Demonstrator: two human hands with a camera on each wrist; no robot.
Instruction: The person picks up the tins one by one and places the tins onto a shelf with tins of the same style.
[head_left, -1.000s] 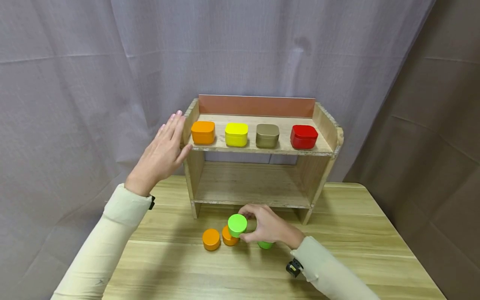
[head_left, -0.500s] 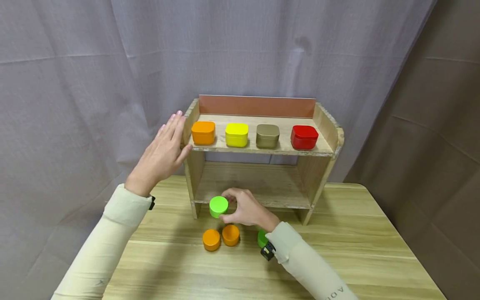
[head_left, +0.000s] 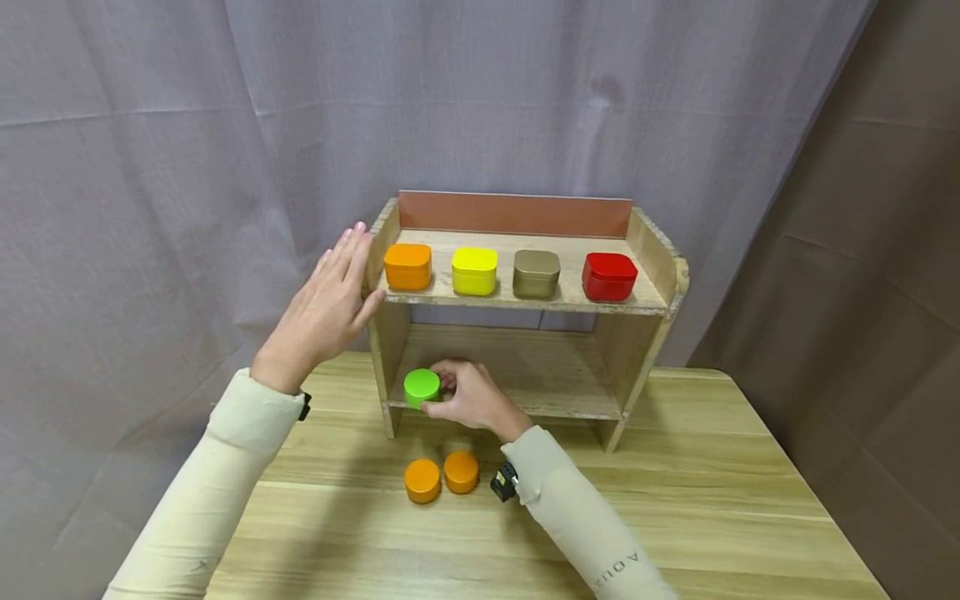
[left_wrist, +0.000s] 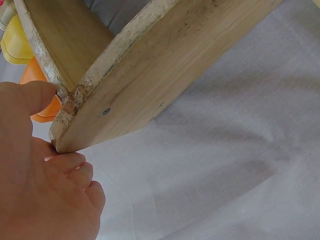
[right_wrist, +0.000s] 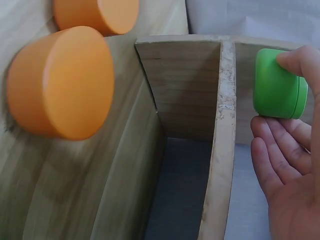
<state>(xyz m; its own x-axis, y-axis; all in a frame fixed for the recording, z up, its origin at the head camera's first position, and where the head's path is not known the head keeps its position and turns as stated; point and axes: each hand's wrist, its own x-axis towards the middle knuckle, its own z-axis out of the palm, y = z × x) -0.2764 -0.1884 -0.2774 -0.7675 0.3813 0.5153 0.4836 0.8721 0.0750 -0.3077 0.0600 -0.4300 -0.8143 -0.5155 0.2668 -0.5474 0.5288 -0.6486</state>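
In the head view my right hand (head_left: pixel 472 395) pinches a small green round lidded container (head_left: pixel 421 387) between thumb and fingers. The container is at the left front of the lower board of a wooden shelf (head_left: pixel 495 367). In the right wrist view the thumb lies on one side of the green container (right_wrist: pixel 277 85), fingertips under it. My left hand (head_left: pixel 318 304) lies along the outside of the shelf's left side panel, fingers straight, thumb at the front edge. In the left wrist view the panel (left_wrist: pixel 135 75) passes between thumb and fingers.
On the upper board stand orange (head_left: pixel 407 268), yellow (head_left: pixel 474 272), olive (head_left: pixel 536 274) and red (head_left: pixel 609 277) squarish boxes. Two orange round containers (head_left: pixel 422 482) lie on the wooden table (head_left: pixel 337 533) before the shelf. A grey curtain (head_left: pixel 187 167) hangs behind.
My right hand has carried the green container left and away from me, from over the orange containers to the lower board. The other green container is now hidden behind my right arm. Left hand unmoved.
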